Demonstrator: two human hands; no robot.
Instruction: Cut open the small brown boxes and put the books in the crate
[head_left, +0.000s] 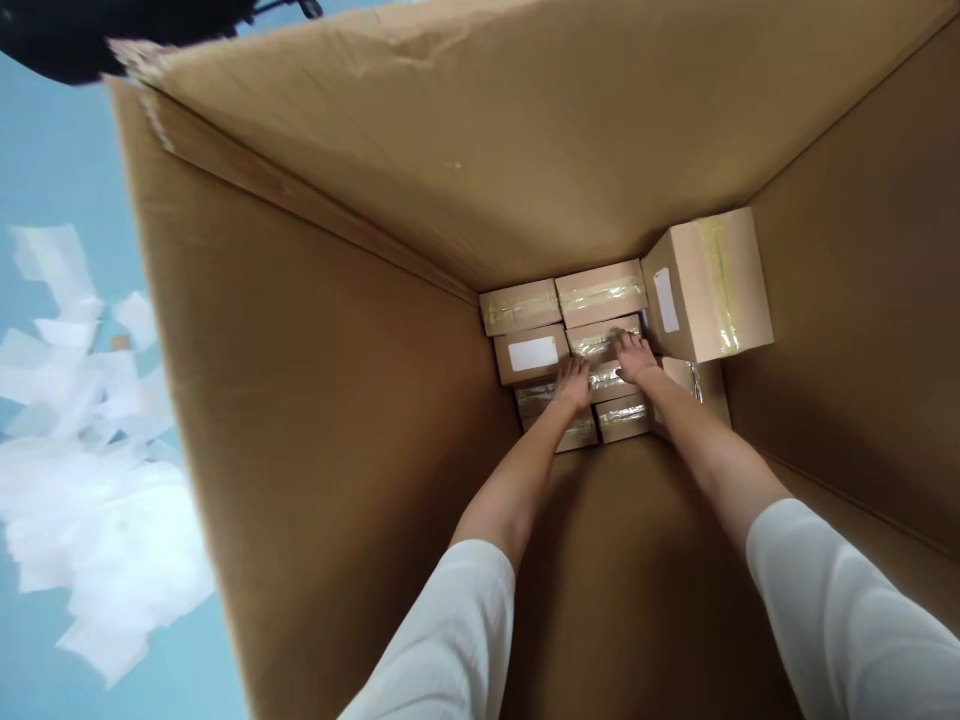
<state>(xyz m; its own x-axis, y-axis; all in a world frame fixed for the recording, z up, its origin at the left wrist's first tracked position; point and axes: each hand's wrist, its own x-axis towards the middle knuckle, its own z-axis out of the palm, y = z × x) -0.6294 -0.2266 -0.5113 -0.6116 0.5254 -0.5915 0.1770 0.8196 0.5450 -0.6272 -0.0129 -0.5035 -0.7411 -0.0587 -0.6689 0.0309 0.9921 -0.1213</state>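
Note:
Both my arms reach down inside a large cardboard carton (322,400), toward small brown taped boxes packed at its bottom. My left hand (574,384) rests at the near edge of a small box with a white label (533,353), its fingers stretched out and slightly blurred. Fingers spread, my right hand (634,357) lies over a taped box (592,340) in the middle of the layer. Neither hand is wrapped around a box. The hands and wrists hide parts of the boxes beneath them.
A taller taped box (724,285) stands against the carton's right wall, above its neighbours. Loose white sheets (105,500) lie heaped on the blue floor (67,160) to the left. A black object (112,35) sits past the carton's torn upper-left corner.

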